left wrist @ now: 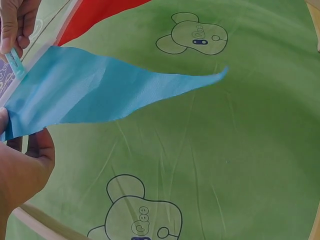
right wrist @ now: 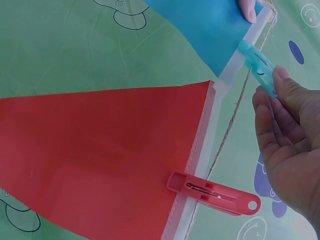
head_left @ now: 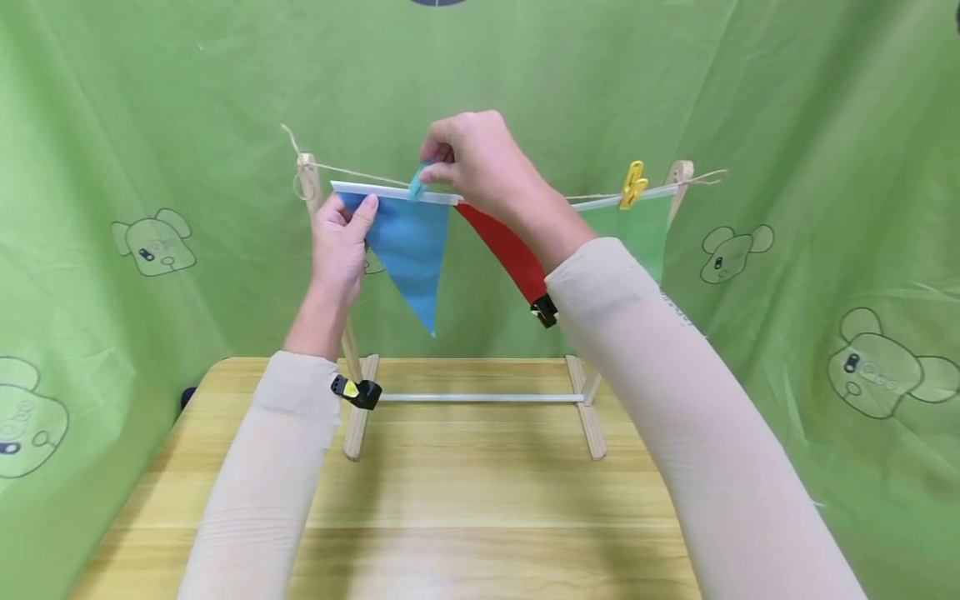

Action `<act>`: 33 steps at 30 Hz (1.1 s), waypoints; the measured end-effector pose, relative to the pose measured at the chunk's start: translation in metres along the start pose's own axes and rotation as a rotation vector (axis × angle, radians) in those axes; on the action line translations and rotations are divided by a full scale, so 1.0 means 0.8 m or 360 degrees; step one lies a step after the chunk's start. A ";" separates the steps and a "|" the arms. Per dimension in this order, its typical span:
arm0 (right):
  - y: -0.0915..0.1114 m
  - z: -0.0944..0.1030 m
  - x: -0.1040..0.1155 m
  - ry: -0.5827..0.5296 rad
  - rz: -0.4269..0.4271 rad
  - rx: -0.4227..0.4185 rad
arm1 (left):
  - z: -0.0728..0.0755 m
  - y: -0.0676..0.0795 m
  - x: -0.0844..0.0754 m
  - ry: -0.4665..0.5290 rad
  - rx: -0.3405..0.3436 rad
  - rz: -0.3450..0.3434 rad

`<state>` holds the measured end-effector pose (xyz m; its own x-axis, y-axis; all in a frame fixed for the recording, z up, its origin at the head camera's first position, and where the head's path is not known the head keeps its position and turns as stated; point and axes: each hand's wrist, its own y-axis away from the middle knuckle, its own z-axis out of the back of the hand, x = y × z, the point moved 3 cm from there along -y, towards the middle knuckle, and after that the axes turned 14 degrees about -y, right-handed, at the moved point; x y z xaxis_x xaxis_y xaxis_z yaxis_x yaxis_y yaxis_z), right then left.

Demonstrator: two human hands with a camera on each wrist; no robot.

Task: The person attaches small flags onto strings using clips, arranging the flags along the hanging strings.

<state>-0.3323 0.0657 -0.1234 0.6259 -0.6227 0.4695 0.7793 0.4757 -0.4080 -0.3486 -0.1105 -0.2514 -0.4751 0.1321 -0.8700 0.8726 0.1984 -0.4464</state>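
In the head view a blue triangular pennant [head_left: 412,237] with a white top band hangs at the left part of a twine string [head_left: 360,173]. My left hand [head_left: 341,242] pinches its upper left corner between thumb and fingers. With thumb and fingers my right hand [head_left: 472,158] pinches a light-blue clothespin [head_left: 417,183], whose tip sits over the pennant's white band beside the string. A red pennant [right wrist: 110,150] follows on the same band, with a red clothespin [right wrist: 215,194] clipping it to the string. Farther right a yellow clothespin [head_left: 633,185] holds a green pennant [head_left: 630,229].
Two wooden posts, the left [head_left: 309,179] and the right [head_left: 678,179], carry the string. Their feet stand on a wood-grain table [head_left: 465,500], joined by a pale rod [head_left: 480,397]. A green printed curtain [head_left: 187,108] surrounds the table.
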 end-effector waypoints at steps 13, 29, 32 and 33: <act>-0.008 -0.011 0.007 0.0027 0.0032 0.0039 | 0.007 -0.004 -0.004 0.0002 -0.0024 -0.0019; -0.012 -0.014 0.008 0.0044 0.0040 0.0064 | 0.006 -0.009 -0.007 -0.0068 -0.0088 0.0005; -0.013 -0.015 0.008 0.0051 0.0057 0.0084 | 0.006 -0.010 -0.006 -0.0076 -0.0105 0.0001; -0.013 -0.015 0.009 0.0051 0.0062 0.0093 | 0.007 -0.010 -0.006 -0.0078 -0.0111 0.0000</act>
<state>-0.3362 0.0491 -0.1254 0.6551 -0.6224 0.4284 0.7556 0.5347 -0.3784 -0.3527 -0.1178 -0.2448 -0.4674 0.0849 -0.8800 0.8618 0.2657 -0.4321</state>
